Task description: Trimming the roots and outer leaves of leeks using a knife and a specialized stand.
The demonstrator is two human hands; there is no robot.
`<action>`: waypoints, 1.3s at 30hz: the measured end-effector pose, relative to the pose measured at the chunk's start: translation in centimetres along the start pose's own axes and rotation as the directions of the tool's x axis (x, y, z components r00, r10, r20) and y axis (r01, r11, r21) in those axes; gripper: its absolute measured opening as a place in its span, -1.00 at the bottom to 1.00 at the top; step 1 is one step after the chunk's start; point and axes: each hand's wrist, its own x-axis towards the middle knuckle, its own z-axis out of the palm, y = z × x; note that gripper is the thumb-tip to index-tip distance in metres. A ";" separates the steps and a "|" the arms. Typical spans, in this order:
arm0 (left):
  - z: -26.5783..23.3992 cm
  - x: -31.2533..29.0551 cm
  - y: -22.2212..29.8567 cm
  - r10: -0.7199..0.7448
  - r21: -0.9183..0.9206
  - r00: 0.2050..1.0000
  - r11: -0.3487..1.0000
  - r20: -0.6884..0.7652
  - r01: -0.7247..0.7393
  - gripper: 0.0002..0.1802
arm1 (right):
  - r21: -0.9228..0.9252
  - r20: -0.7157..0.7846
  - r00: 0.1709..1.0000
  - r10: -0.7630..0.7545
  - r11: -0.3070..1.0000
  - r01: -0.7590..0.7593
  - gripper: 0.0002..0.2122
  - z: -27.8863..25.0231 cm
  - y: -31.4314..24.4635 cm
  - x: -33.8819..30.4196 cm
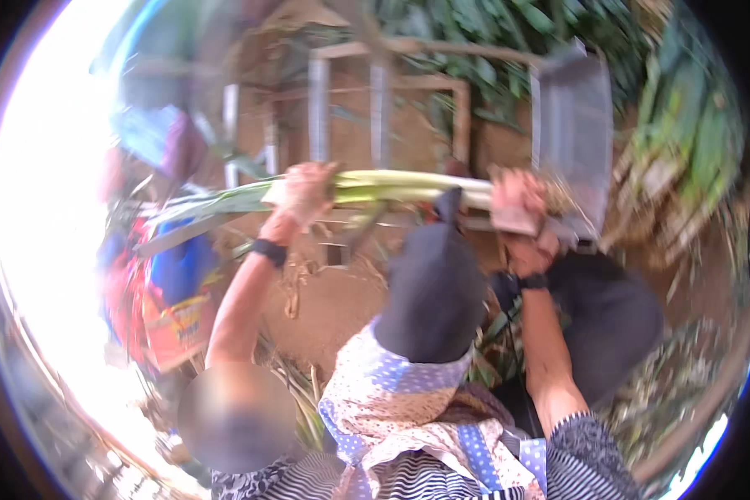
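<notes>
A small bunch of leeks (392,185) stretches level across the middle, gripped in both hands. My left hand (306,196) is closed round the green part of the stalks, with the leaves trailing off to the left. My right hand (521,200) is closed round the white end, where the thin roots (565,200) stick out to the right. Both wrists have dark bands. The bunch lies over or just above the near part of a frame (429,83); blur hides whether it touches.
A grey metal trough-like piece (571,125) stands beyond my right hand. Leeks with roots are heaped (683,142) at the far right, and green leaves (492,33) pile up behind the frame. A red and blue bag (171,292) sits at left. Something dark and rounded (612,317) is at right.
</notes>
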 end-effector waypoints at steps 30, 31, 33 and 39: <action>-0.8 -2.6 -18.6 -0.709 0.011 0.681 0.691 -0.184 0.722 -0.59 | 0.222 0.112 0.977 0.182 0.954 -0.203 -0.85 4.2 -0.2 0.3; -1.4 -3.4 -18.7 -0.665 -0.059 0.669 0.722 -0.331 0.689 -0.58 | 0.210 0.118 0.974 0.194 0.954 -0.215 -0.85 4.5 -0.5 0.4; -3.2 -4.1 -17.1 -0.491 -0.169 0.629 0.849 -0.603 0.501 -0.59 | 0.178 0.115 0.970 0.216 0.956 -0.234 -0.86 4.9 -0.5 0.5; -2.2 -1.2 1.1 -0.022 -0.010 0.892 1.000 -0.450 0.020 -0.47 | 0.379 0.097 0.938 0.334 0.859 -0.345 -0.87 9.9 1.1 -1.9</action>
